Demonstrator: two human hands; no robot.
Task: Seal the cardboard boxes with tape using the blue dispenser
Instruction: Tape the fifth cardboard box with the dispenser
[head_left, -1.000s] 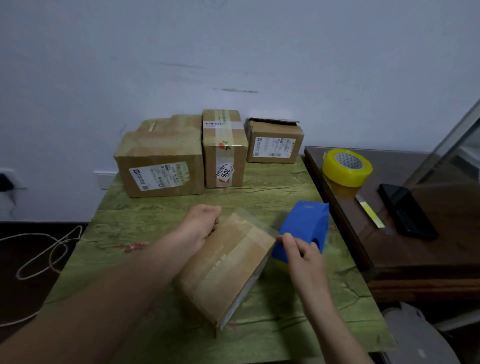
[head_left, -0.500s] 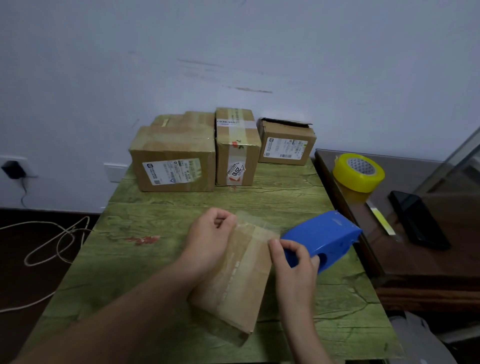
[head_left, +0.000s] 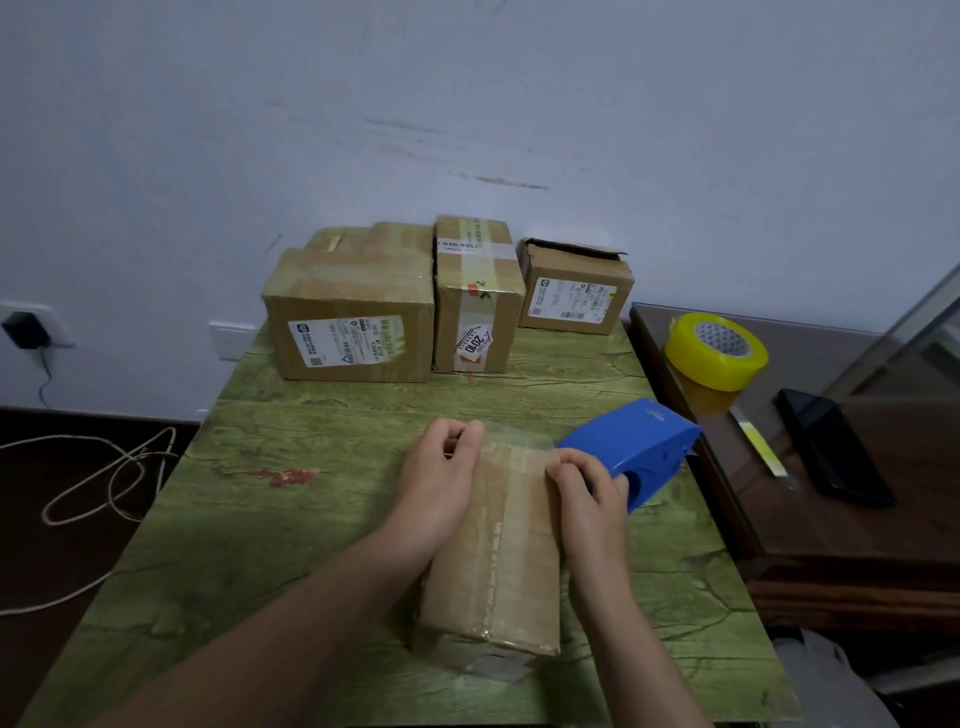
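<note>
Cardboard box (head_left: 498, 561) looks light yet stiff; we judge its far edge the best hold, left hand (head_left: 441, 480) pinching flimsy tape (head_left: 519, 439) there, right hand (head_left: 589, 491) gripping the blue dispenser (head_left: 641, 447).

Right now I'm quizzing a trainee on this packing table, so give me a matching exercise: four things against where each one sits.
Things
1. blue dispenser
2. yellow tape roll
3. open-flapped box
4. near box

Places
A. under the left hand and right hand
B. on the dark side table
C. at the back of the green table
D. just right of the right hand

Pairs: 1-D, 2-B, 3-C, 4-A
</note>
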